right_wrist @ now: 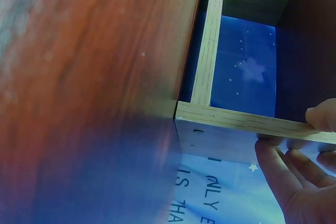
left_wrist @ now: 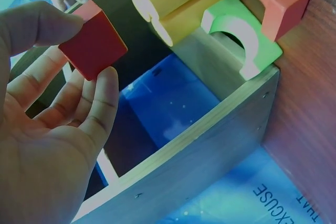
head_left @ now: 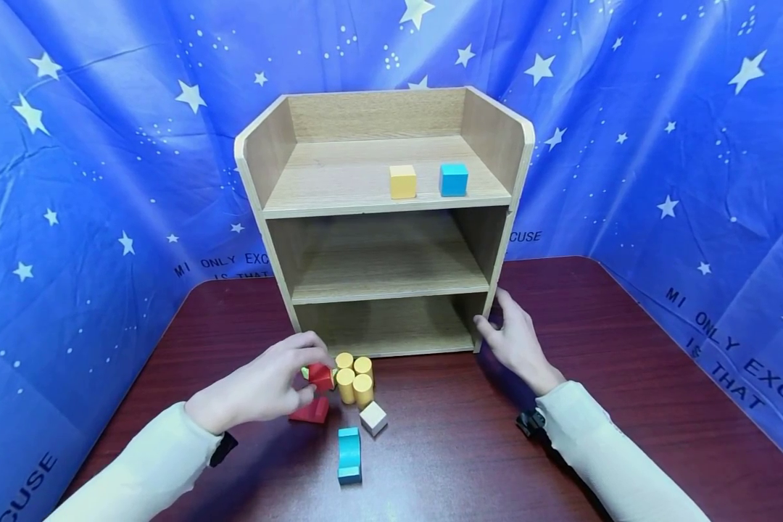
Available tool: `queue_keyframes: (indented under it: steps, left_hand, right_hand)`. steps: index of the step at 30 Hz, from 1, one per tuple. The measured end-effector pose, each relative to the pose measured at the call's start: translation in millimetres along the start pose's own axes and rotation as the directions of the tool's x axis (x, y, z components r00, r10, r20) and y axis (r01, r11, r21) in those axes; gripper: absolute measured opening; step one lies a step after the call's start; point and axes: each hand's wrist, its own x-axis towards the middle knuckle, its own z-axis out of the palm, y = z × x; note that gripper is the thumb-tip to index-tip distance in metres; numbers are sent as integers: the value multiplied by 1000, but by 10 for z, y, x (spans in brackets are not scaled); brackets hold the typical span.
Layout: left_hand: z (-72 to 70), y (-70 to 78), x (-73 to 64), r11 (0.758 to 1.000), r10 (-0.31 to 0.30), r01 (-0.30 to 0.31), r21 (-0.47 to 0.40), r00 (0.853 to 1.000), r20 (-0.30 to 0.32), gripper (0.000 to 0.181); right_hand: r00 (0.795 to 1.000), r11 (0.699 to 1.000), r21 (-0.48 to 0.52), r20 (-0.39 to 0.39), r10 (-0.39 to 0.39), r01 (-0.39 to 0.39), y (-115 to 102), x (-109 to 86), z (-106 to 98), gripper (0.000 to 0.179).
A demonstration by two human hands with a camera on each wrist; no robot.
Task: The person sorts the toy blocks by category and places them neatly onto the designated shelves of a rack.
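My left hand point(head_left: 264, 380) pinches a red cube point(left_wrist: 94, 43) between thumb and fingertips, in front of the wooden shelf's lower left corner. Below and beside it are a red arch block point(head_left: 309, 411) and a green arch block point(left_wrist: 249, 38), the green one mostly hidden in the head view. Several yellow cylinders point(head_left: 346, 384) stand in a cluster just right of that hand. At the shelf's lower right, my right hand point(head_left: 517, 341) grips the side panel point(right_wrist: 247, 121), thumb on the front edge and fingers against its outer face.
The three-level wooden shelf point(head_left: 339, 170) stands on the dark red table point(head_left: 444, 449). On its top level sit a yellow cube point(head_left: 402, 183) and a blue cube point(head_left: 453, 180). A pale cube point(head_left: 373, 418) and a blue arch block point(head_left: 349, 457) lie nearer. Starry blue cloth point(head_left: 124, 145) surrounds the table.
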Motion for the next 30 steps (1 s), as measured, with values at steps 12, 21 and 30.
queue_keyframes:
  steps: [12, 21, 30]
  left_hand:
    - [-80, -23, 34, 999, 0, -1, -34, 1000, -28, 38]
    - [-180, 3, 88, 999, -3, 2, -34, 1000, -25, 38]
    - [-305, 44, 179, 999, 5, -6, -53, 1000, -27, 38]
  right_hand:
    - [1000, 1000, -24, 0, 10, -10, -7, -8, 3, 49]
    - [1000, 1000, -27, -15, -2, 2, -8, 3, 6, 48]
    - [1000, 999, -45, -24, -11, 10, -5, -4, 9, 47]
